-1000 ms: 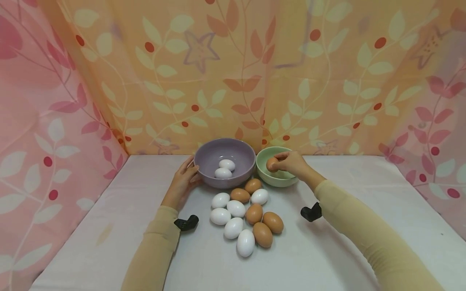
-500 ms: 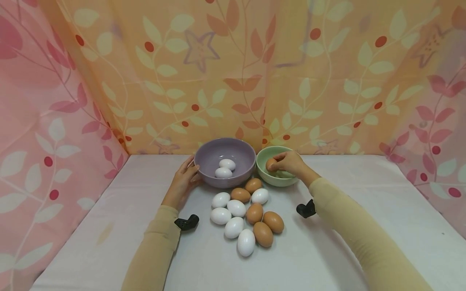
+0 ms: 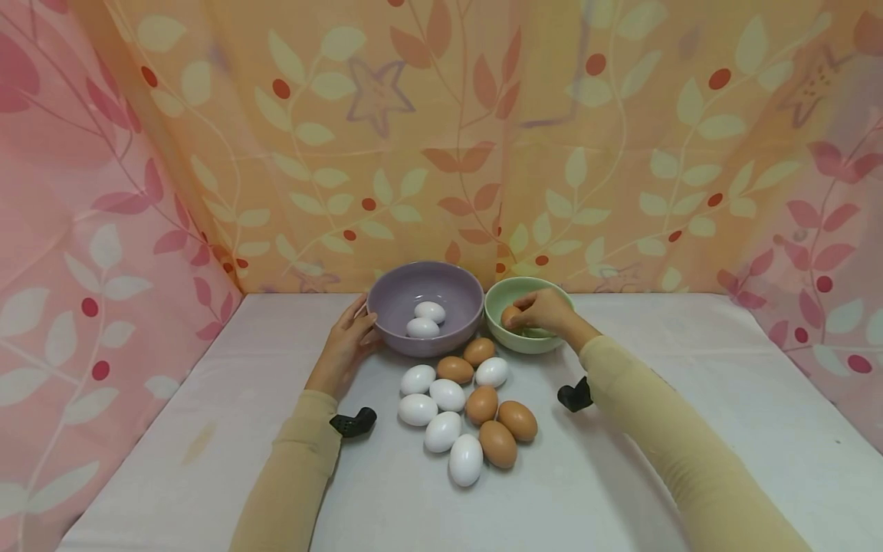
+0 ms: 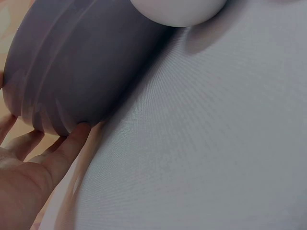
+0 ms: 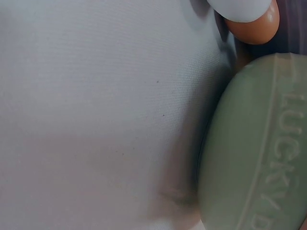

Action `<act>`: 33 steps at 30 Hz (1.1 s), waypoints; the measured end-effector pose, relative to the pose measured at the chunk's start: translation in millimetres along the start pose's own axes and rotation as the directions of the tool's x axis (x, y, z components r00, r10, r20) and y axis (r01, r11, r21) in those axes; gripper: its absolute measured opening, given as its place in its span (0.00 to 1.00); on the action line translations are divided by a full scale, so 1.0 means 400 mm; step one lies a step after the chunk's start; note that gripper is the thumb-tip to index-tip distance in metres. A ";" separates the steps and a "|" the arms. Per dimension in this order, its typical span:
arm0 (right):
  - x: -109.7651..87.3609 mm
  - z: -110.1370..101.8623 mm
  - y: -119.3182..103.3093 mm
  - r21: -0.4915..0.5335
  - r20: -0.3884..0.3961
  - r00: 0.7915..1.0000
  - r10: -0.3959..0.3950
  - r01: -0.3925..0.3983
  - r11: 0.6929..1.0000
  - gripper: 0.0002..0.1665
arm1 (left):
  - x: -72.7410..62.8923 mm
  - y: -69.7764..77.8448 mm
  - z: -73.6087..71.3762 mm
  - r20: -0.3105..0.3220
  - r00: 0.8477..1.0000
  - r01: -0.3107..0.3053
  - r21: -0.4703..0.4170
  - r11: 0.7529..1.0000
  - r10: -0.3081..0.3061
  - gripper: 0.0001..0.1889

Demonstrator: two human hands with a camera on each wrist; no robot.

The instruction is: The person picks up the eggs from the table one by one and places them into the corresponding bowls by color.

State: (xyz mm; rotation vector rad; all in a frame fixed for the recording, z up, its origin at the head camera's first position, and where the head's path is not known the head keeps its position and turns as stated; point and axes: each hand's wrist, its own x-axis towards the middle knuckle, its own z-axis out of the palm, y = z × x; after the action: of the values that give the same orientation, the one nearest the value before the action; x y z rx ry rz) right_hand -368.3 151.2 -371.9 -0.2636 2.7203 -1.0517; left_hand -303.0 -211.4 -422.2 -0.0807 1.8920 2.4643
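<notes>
Clearly, the step in hand seems to be setting a brown egg (image 3: 510,317) into the green bowl (image 3: 527,344), right of the frame's centre. The right hand (image 3: 552,313) pinches that egg between thumb and fingers, inside the rim at the bowl's left; whether the shell touches the bottom I cannot tell, and the right wrist view, with the bowl's outer wall at its right edge, does not show the grip.

To do it well, I would lower the egg until the bowl carries it, then loosen the fingers slowly, since a dropped egg would probably roll or knock.

The left hand (image 3: 350,337), its fingers spread, touches the outer side of the purple bowl (image 3: 428,349) at mid-frame; light contact should be enough, as a push could jar the two bowls together. For withdrawing, straight up looks safest, keeping the black wrist device (image 3: 576,395) clear of the loose eggs (image 3: 448,395) at lower centre.
</notes>
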 end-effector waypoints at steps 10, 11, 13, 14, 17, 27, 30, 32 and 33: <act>-0.002 -0.002 0.004 -0.016 -0.002 1.000 -0.005 0.005 1.000 0.36 | 0.001 0.004 0.005 0.006 1.000 -0.006 0.009 1.000 0.006 0.34; -0.002 -0.002 0.005 -0.019 0.000 1.000 -0.008 0.008 1.000 0.36 | 0.001 0.005 0.005 0.006 1.000 -0.005 0.013 1.000 0.005 0.34; -0.001 -0.001 0.004 -0.018 0.002 1.000 -0.008 0.008 1.000 0.37 | -0.001 0.005 0.005 0.009 1.000 -0.003 0.021 1.000 0.003 0.34; 0.000 0.000 0.003 -0.017 0.004 1.000 -0.008 0.008 1.000 0.37 | -0.002 0.005 0.005 0.005 1.000 -0.002 0.022 1.000 0.002 0.34; -0.002 0.001 0.003 -0.024 0.002 1.000 -0.016 0.016 1.000 0.37 | -0.003 0.004 0.005 -0.003 1.000 0.007 0.020 1.000 -0.007 0.33; -0.060 -0.025 -0.027 0.227 -0.119 0.991 -0.054 0.080 0.971 0.32 | -0.003 -0.003 0.003 0.003 1.000 0.013 -0.002 1.000 -0.013 0.34; -0.086 -0.029 -0.034 0.274 -0.110 0.991 -0.083 0.110 0.955 0.32 | -0.003 -0.001 0.002 0.002 1.000 0.010 -0.004 1.000 -0.010 0.33; -0.106 -0.028 -0.036 0.290 -0.106 0.989 -0.103 0.130 0.948 0.32 | -0.004 0.001 0.003 0.000 1.000 0.009 -0.009 1.000 -0.009 0.33; -0.116 -0.027 -0.036 0.294 -0.104 0.988 -0.116 0.142 0.945 0.32 | -0.004 0.001 0.003 -0.001 1.000 0.010 -0.006 1.000 -0.010 0.33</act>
State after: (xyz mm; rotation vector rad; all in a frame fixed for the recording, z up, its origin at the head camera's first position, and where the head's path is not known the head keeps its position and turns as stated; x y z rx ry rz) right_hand -325.1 159.0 -348.2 -0.3552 2.5932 -1.5274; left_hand -301.4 -210.5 -421.2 -0.0918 1.8801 2.4643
